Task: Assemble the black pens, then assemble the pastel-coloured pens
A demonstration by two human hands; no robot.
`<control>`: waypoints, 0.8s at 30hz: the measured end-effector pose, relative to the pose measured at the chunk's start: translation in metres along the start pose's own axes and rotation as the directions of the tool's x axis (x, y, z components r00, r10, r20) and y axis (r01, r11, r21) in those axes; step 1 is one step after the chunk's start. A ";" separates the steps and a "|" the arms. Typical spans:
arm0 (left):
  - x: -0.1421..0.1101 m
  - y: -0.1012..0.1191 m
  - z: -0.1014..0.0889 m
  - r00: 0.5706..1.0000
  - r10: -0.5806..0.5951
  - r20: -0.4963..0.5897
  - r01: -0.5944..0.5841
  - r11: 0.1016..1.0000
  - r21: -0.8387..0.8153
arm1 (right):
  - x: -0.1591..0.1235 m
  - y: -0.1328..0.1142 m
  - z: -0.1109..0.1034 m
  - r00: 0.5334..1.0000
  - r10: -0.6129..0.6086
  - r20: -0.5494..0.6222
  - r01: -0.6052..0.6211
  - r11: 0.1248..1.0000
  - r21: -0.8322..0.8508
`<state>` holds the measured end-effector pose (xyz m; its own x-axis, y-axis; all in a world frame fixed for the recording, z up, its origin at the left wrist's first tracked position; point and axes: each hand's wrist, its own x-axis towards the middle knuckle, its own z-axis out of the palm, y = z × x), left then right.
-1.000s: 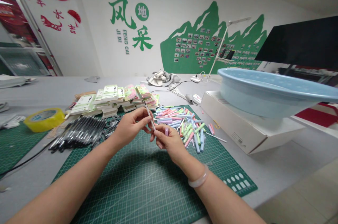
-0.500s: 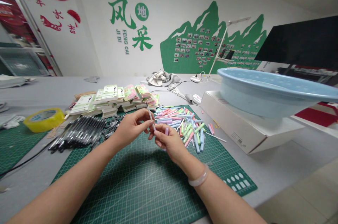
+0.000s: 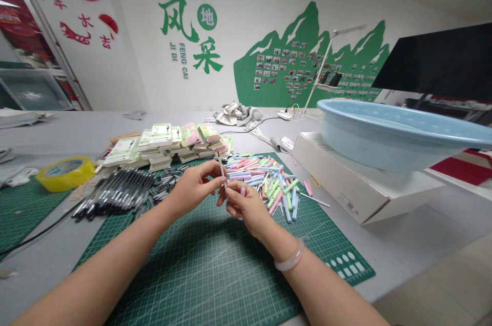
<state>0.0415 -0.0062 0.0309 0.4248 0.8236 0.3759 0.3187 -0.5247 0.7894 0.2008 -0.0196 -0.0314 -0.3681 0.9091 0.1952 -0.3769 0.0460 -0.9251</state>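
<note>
Between my two hands stands a thin pale stick with a dark tip, like a pen refill [image 3: 220,164], tilted slightly to the left. My left hand [image 3: 194,187] pinches it between thumb and fingers. My right hand [image 3: 249,208] has its fingertips at the stick's lower end and also holds a short purple pen barrel [image 3: 243,191] in its curled fingers. Just beyond the hands, pastel pen barrels [image 3: 274,182] lie in a loose heap on the green cutting mat [image 3: 200,274]. Clear pens with black parts [image 3: 119,192] are piled beside my left forearm.
Small stacked boxes [image 3: 161,136] stand behind the pens. Yellow tape [image 3: 65,174] lies at left near a black cable. A blue basin [image 3: 384,136] rests on a white box [image 3: 357,187] at right. Crumpled cloth [image 3: 236,114] lies at the back.
The pale stick has turned more upright, and its tip has shifted a little right and down. My left fingers have moved slightly right; my right hand stays almost in place.
</note>
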 end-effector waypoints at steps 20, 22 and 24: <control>0.002 -0.006 -0.005 0.991 -0.060 0.118 0.064 0.997 -0.030 | 0.001 0.001 -0.002 0.999 0.039 0.028 -0.041 0.995 0.091; 0.002 -0.006 -0.006 0.988 -0.077 0.131 0.083 0.996 -0.036 | 0.001 0.001 -0.002 1.000 0.027 0.007 -0.027 0.996 0.085; 0.002 -0.006 -0.007 0.985 -0.089 0.148 0.098 0.994 -0.054 | 0.001 0.000 -0.001 1.000 0.022 -0.004 -0.021 0.997 0.074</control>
<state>0.0345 0.0004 0.0300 0.5155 0.8260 0.2282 0.3126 -0.4292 0.8474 0.2014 -0.0180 -0.0321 -0.3731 0.9114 0.1739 -0.4310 -0.0042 -0.9023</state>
